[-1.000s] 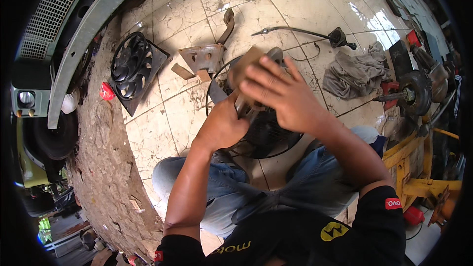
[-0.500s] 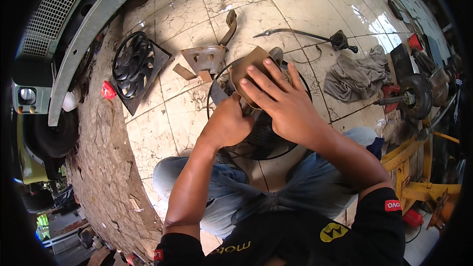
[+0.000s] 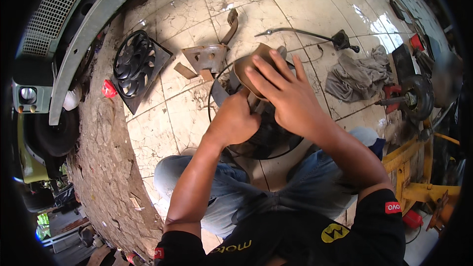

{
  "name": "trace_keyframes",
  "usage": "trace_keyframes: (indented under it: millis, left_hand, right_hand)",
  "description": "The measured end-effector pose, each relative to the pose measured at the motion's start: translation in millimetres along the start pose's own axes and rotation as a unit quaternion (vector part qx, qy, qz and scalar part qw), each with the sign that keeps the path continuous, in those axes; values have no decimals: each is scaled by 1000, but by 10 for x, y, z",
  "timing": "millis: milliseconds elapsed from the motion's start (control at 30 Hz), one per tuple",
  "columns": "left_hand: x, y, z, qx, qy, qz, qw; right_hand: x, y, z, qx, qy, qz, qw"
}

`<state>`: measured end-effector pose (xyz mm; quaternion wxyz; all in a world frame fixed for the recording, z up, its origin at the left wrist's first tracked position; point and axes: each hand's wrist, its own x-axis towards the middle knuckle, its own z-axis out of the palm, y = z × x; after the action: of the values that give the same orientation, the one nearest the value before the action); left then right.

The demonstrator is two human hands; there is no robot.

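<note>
My left hand (image 3: 235, 119) is closed around a narrow metal part (image 3: 253, 102), most of it hidden by my fingers. A stiff brown sheet (image 3: 242, 73) that looks like sandpaper lies over the far end of that part. On top of the sheet, my right hand (image 3: 290, 93) rests with its fingers stretched out and apart; its thumb is out of sight. Both hands are above a round black thing with a thin rim (image 3: 276, 156), standing on the floor between my knees. Its inside is dark and mostly covered by my hands.
A black cooling fan (image 3: 135, 66) lies at the left beside a red wrapper (image 3: 109, 88). Beyond my hands are a rusty pedal bracket (image 3: 209, 56) and a lever with a black cable (image 3: 340, 41). A grey rag (image 3: 352, 76) lies right, near a wheel (image 3: 419, 96) and yellow frame (image 3: 419, 192).
My right hand has shifted forward and slightly right across the brown sheet. The left hand, with the metal part, has moved a little to the right.
</note>
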<state>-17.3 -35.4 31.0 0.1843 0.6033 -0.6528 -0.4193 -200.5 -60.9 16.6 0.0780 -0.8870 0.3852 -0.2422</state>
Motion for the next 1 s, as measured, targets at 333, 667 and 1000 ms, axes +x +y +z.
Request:
trace_keyframes:
  millis: [333,667,1000]
  left_hand:
    - [-27,-8,-6,-3,10,17,1000]
    - [24,19,37,-11,26,20,999]
    - [199,158,225,61,-23,-36,997]
  right_hand:
    - [-47,-49,0,-13,-15,3,1000]
    - [-77,-14,1,4,-10,18,1000]
    - [-157,89,-27,-17,0,47,999]
